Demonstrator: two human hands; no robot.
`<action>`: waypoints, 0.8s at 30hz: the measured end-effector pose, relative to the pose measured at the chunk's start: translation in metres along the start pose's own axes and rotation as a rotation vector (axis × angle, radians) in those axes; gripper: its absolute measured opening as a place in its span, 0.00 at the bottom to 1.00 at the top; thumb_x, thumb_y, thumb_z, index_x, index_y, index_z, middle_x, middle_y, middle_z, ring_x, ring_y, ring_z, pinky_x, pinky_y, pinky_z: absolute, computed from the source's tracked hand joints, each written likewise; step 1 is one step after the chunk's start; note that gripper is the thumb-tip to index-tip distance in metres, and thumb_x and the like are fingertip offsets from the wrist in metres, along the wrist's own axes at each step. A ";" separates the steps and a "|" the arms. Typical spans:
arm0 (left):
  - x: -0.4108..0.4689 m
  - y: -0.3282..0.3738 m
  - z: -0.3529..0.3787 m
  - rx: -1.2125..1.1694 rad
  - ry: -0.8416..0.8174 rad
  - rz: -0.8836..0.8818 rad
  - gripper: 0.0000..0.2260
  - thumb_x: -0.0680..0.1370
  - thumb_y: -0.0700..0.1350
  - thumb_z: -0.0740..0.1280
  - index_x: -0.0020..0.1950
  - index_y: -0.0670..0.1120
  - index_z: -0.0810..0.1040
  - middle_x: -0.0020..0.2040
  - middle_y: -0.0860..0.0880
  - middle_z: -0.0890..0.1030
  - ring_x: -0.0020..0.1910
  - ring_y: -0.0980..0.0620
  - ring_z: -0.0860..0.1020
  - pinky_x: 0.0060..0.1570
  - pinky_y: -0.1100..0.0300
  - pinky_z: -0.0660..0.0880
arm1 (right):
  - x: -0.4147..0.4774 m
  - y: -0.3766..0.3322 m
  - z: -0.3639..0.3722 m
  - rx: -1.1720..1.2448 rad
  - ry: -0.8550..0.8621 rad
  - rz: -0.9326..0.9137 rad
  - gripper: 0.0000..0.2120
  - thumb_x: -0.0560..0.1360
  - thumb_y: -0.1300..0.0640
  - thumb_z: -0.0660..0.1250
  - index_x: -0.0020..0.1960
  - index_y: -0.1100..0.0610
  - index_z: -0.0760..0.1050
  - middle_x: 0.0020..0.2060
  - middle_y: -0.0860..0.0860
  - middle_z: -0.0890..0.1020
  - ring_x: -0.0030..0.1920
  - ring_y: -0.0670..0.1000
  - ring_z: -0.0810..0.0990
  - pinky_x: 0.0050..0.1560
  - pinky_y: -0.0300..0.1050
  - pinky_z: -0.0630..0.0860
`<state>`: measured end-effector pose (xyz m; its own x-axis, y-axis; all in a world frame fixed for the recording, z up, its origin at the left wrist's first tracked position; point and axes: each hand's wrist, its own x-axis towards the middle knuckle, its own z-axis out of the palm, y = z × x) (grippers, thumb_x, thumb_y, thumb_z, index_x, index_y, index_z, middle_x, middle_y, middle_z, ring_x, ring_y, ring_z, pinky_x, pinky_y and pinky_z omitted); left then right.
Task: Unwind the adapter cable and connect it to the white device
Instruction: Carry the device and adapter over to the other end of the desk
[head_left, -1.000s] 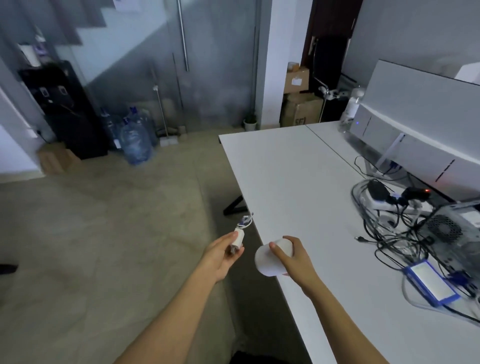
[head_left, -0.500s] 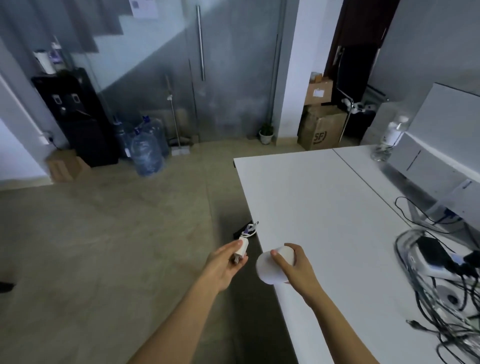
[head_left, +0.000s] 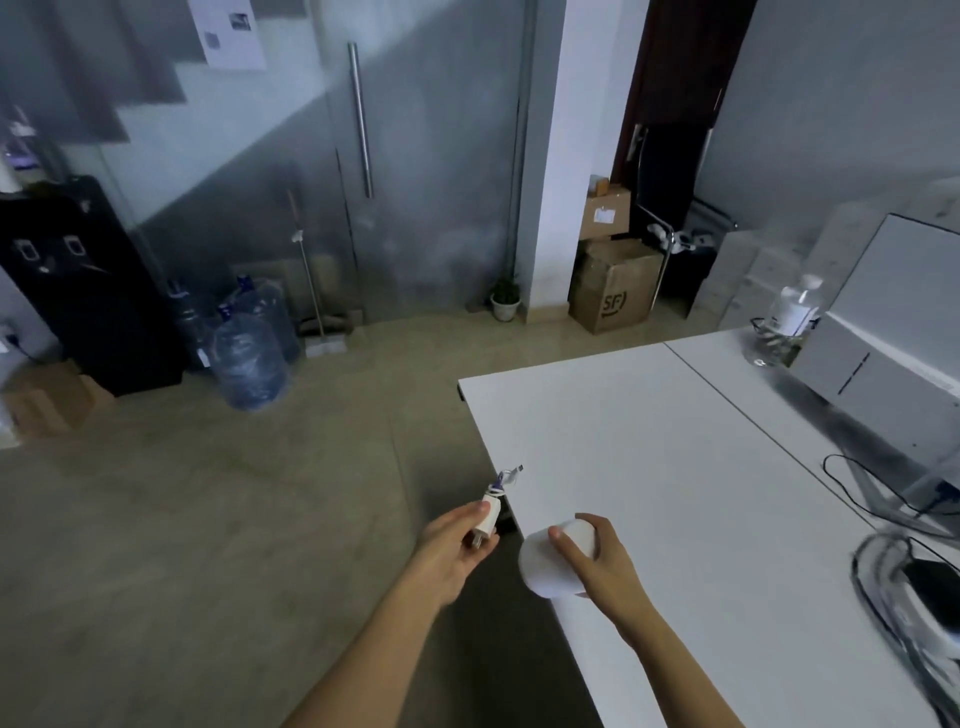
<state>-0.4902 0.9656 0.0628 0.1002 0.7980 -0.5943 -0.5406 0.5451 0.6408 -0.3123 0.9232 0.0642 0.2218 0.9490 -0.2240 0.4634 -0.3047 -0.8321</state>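
Note:
My left hand (head_left: 449, 545) grips a small white adapter (head_left: 488, 517) just off the table's near-left edge, over the floor. Its cable (head_left: 503, 480) is still wound in a tight bundle on the adapter's far end, with the plug tip sticking out toward the table. My right hand (head_left: 597, 558) holds the round white device (head_left: 545, 569) at the table's edge, a short gap to the right of the adapter. The two objects are apart and do not touch.
The white table (head_left: 675, 467) stretches to the right and back. A tangle of black cables (head_left: 904, 587) lies at its right edge, with a water bottle (head_left: 789, 322) and a white box (head_left: 893, 332) at the back. Water jugs (head_left: 247, 358) and cardboard boxes (head_left: 613, 291) stand on the floor.
The view has swung left and up, so the cable tangle and computer slid toward the right edge. Both hands keep the same grips, a similar distance apart.

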 end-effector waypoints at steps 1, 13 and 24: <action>0.010 0.013 0.000 0.019 -0.004 0.006 0.02 0.73 0.36 0.69 0.45 0.39 0.79 0.45 0.41 0.80 0.43 0.48 0.78 0.38 0.59 0.80 | 0.012 -0.008 0.005 -0.006 0.007 -0.003 0.26 0.72 0.44 0.65 0.65 0.54 0.66 0.64 0.53 0.73 0.61 0.55 0.73 0.60 0.56 0.77; 0.094 0.098 -0.014 0.060 -0.075 -0.057 0.02 0.73 0.36 0.69 0.45 0.39 0.79 0.45 0.41 0.80 0.44 0.47 0.78 0.42 0.57 0.78 | 0.089 -0.069 0.054 0.009 0.099 0.047 0.26 0.72 0.42 0.64 0.65 0.53 0.65 0.65 0.53 0.72 0.61 0.55 0.73 0.59 0.57 0.77; 0.134 0.134 -0.018 -0.001 -0.100 -0.072 0.05 0.73 0.37 0.69 0.48 0.38 0.78 0.49 0.40 0.79 0.47 0.48 0.78 0.37 0.61 0.81 | 0.131 -0.092 0.071 -0.035 0.107 0.061 0.25 0.73 0.44 0.64 0.65 0.54 0.66 0.65 0.54 0.72 0.61 0.56 0.73 0.59 0.57 0.77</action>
<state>-0.5646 1.1405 0.0604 0.2216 0.7783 -0.5874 -0.5294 0.6019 0.5978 -0.3869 1.0815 0.0756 0.3397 0.9153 -0.2165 0.4755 -0.3657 -0.8001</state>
